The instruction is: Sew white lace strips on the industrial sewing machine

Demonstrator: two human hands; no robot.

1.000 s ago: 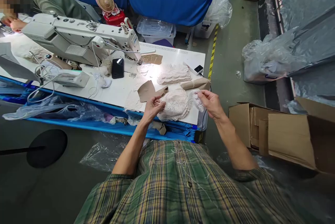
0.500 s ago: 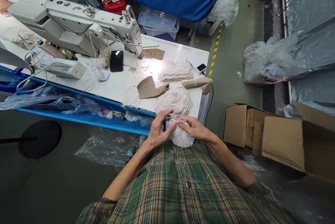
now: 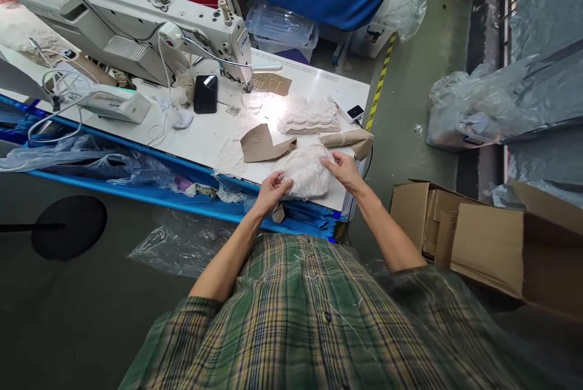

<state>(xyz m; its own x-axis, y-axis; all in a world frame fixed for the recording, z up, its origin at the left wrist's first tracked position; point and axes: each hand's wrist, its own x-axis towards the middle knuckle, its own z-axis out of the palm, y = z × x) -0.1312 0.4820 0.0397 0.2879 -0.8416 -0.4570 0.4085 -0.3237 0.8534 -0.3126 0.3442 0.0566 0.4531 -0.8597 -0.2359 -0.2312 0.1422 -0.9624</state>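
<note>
A pile of cream lace pieces [image 3: 306, 172] lies at the near right corner of the white sewing table [image 3: 204, 141]. My left hand [image 3: 272, 189] pinches the pile's near left edge, and my right hand [image 3: 342, 169] grips its right edge, so both hands hold the top lace piece flat on the pile. A second stack of lace [image 3: 308, 116] sits further back under the machine lamp. A brown paper pattern piece [image 3: 260, 143] lies just left of the pile.
A white sewing machine [image 3: 132, 19] spans the table's far side, with a black phone [image 3: 205, 93] and a control box [image 3: 113, 104] near it. A rolled brown paper [image 3: 347, 138] lies beyond my right hand. Open cardboard boxes [image 3: 483, 238] stand on the floor at right. Another person's hand shows at the top left.
My hands held a lace piece close to my body, off the table; they have moved forward and laid it on the lace pile. The camera view shifted slightly down.
</note>
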